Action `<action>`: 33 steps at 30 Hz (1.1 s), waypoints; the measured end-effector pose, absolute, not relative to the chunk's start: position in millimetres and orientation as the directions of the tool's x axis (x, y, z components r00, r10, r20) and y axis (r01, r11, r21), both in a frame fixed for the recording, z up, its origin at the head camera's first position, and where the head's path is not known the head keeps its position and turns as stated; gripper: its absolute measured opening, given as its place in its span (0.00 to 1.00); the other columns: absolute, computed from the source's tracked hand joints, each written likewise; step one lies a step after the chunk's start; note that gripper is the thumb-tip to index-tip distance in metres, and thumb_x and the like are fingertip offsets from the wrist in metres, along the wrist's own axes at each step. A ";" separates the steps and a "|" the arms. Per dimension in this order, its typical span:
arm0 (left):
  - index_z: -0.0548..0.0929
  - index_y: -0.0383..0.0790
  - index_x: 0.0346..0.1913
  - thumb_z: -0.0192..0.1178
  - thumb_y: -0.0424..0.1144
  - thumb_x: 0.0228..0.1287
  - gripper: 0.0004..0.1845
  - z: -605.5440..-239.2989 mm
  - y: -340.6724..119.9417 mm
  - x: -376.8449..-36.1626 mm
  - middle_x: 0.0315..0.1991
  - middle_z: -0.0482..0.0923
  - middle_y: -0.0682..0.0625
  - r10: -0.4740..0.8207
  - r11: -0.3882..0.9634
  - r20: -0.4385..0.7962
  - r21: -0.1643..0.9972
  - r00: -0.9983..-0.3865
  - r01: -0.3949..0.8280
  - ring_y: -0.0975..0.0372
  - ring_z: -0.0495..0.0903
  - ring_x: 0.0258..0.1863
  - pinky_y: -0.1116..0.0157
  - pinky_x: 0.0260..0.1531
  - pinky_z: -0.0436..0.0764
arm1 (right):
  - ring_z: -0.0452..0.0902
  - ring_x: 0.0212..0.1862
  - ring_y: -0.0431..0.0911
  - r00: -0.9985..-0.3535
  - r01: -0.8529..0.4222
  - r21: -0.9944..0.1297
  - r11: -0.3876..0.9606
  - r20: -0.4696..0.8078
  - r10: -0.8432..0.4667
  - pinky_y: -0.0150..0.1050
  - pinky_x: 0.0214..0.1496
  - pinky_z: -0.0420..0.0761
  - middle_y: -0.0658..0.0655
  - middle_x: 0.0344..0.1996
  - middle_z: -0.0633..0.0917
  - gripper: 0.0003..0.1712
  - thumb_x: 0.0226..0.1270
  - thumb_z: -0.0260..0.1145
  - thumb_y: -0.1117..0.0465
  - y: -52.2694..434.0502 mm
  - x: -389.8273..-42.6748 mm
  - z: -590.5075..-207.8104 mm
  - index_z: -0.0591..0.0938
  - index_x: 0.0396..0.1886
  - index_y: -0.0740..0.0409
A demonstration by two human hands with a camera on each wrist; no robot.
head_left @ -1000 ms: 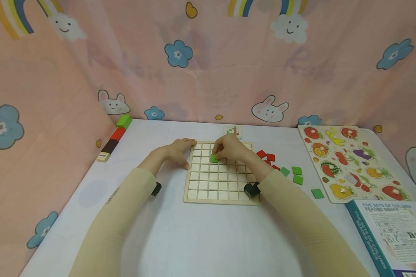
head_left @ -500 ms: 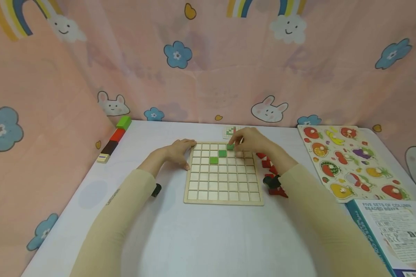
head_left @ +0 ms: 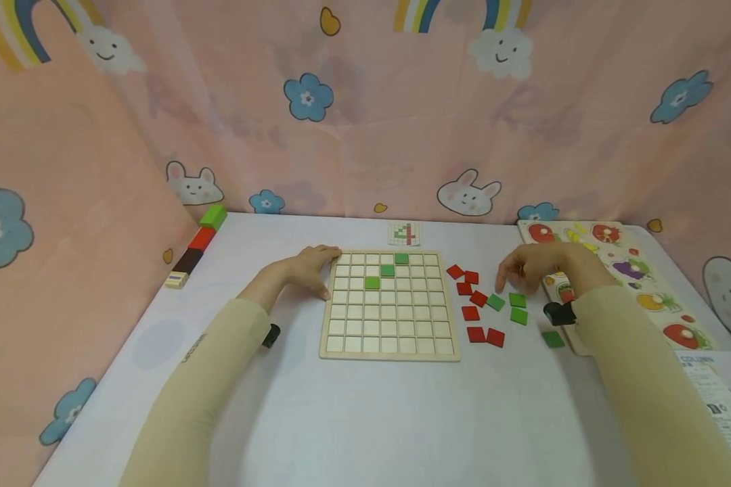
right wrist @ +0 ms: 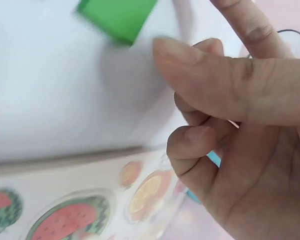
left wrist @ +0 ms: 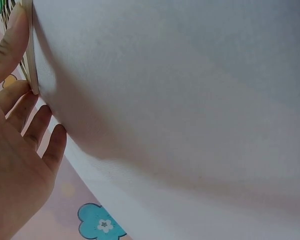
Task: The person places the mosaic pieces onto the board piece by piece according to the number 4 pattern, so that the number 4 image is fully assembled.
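Note:
A wooden grid board (head_left: 388,312) lies on the white table, with three green square tiles (head_left: 387,270) in a diagonal near its top. My left hand (head_left: 309,268) touches the board's left edge and upper left corner. Seen from the left wrist, the thumb (left wrist: 12,42) lies against the board and the other fingers are spread at its edge. To the right, my right hand (head_left: 536,267) hovers over loose green tiles (head_left: 517,300), index finger pointing down and other fingers bent. In the right wrist view a green tile (right wrist: 120,17) lies beyond the thumb, apart from it.
Several red tiles (head_left: 470,313) are scattered right of the board. A small pattern card (head_left: 405,234) sits behind it. At the right are a fruit puzzle board (head_left: 636,289) and a box (head_left: 715,399). A row of coloured blocks (head_left: 202,238) stands at the left edge.
My right hand has placed green tiles in the board's second and third diagonal cells, then moved right to the loose green tiles. The left hand has stayed at the board's edge.

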State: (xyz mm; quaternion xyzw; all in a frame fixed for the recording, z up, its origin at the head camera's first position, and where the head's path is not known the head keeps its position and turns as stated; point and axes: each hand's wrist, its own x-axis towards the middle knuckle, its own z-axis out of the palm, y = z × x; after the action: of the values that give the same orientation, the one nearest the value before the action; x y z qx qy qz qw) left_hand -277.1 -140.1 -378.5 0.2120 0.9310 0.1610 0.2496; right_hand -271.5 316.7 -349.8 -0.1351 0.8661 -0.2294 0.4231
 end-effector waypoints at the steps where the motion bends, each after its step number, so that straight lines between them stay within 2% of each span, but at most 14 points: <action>1: 0.51 0.43 0.79 0.73 0.39 0.54 0.54 -379.1 -140.4 -277.3 0.81 0.46 0.45 0.477 0.857 -0.394 0.406 -0.786 0.316 0.43 0.43 0.81 0.42 0.79 0.50 | 0.65 0.40 0.46 -0.591 -0.043 -0.506 0.861 -0.682 -0.431 0.31 0.25 0.63 0.54 0.32 0.73 0.25 0.50 0.64 0.79 318.9 -271.0 -351.0 0.86 0.47 0.56; 4: 0.51 0.43 0.79 0.74 0.39 0.53 0.54 -380.9 -142.6 -277.6 0.81 0.46 0.46 0.478 0.856 -0.390 0.409 -0.787 0.317 0.44 0.43 0.81 0.42 0.79 0.51 | 0.65 0.40 0.46 -0.572 -0.057 -0.505 0.861 -0.690 -0.443 0.30 0.27 0.65 0.54 0.30 0.72 0.23 0.51 0.66 0.79 320.2 -269.9 -354.3 0.86 0.46 0.56; 9: 0.51 0.43 0.79 0.74 0.39 0.53 0.55 -383.3 -146.5 -278.3 0.81 0.46 0.46 0.477 0.855 -0.388 0.411 -0.788 0.316 0.44 0.43 0.81 0.42 0.79 0.51 | 0.67 0.41 0.46 -0.592 -0.111 -0.516 0.849 -0.652 -0.474 0.32 0.32 0.70 0.53 0.27 0.71 0.16 0.55 0.69 0.74 315.6 -267.7 -358.1 0.86 0.44 0.57; 14: 0.51 0.43 0.79 0.74 0.39 0.53 0.54 -383.4 -146.1 -278.6 0.81 0.46 0.45 0.484 0.851 -0.382 0.417 -0.787 0.320 0.43 0.43 0.80 0.42 0.79 0.51 | 0.68 0.43 0.47 -0.679 -0.136 -0.499 0.856 -0.582 -0.448 0.35 0.36 0.74 0.55 0.30 0.74 0.13 0.56 0.73 0.69 313.9 -265.9 -362.4 0.85 0.42 0.57; 17: 0.51 0.44 0.79 0.74 0.39 0.53 0.55 -382.6 -145.1 -277.8 0.81 0.46 0.45 0.482 0.851 -0.390 0.422 -0.785 0.314 0.43 0.42 0.81 0.42 0.79 0.50 | 0.69 0.45 0.48 -0.745 -0.119 -0.466 0.877 -0.542 -0.389 0.36 0.39 0.74 0.55 0.33 0.75 0.13 0.56 0.73 0.66 313.4 -265.6 -365.0 0.84 0.42 0.55; 21: 0.51 0.44 0.79 0.74 0.39 0.53 0.54 -381.7 -144.6 -276.9 0.81 0.46 0.46 0.479 0.853 -0.395 0.422 -0.784 0.308 0.42 0.41 0.81 0.41 0.79 0.48 | 0.69 0.47 0.50 -0.802 -0.101 -0.443 0.891 -0.494 -0.336 0.36 0.42 0.75 0.56 0.37 0.76 0.13 0.58 0.72 0.63 311.7 -265.9 -367.9 0.82 0.42 0.56; 26: 0.51 0.44 0.79 0.74 0.39 0.53 0.54 -380.8 -144.4 -277.1 0.82 0.45 0.47 0.474 0.854 -0.388 0.420 -0.790 0.306 0.43 0.41 0.81 0.41 0.79 0.49 | 0.72 0.44 0.50 -0.850 -0.134 -0.445 0.885 -0.407 -0.334 0.36 0.42 0.77 0.57 0.39 0.79 0.14 0.56 0.73 0.61 310.9 -270.0 -372.0 0.80 0.40 0.59; 33: 0.52 0.45 0.79 0.74 0.39 0.53 0.54 -381.8 -143.9 -278.0 0.81 0.46 0.48 0.475 0.851 -0.384 0.428 -0.792 0.303 0.45 0.42 0.81 0.42 0.79 0.50 | 0.73 0.42 0.49 -0.873 -0.111 -0.473 0.874 -0.374 -0.313 0.35 0.41 0.78 0.57 0.36 0.79 0.15 0.55 0.74 0.63 308.2 -275.4 -374.9 0.80 0.40 0.60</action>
State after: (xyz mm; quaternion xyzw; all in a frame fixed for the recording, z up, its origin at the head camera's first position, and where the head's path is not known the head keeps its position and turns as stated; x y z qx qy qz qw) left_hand -278.0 -143.9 -381.8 0.2092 0.9302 0.1750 0.2457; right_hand -275.4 308.2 -374.9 -0.1127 0.9413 -0.2245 0.2254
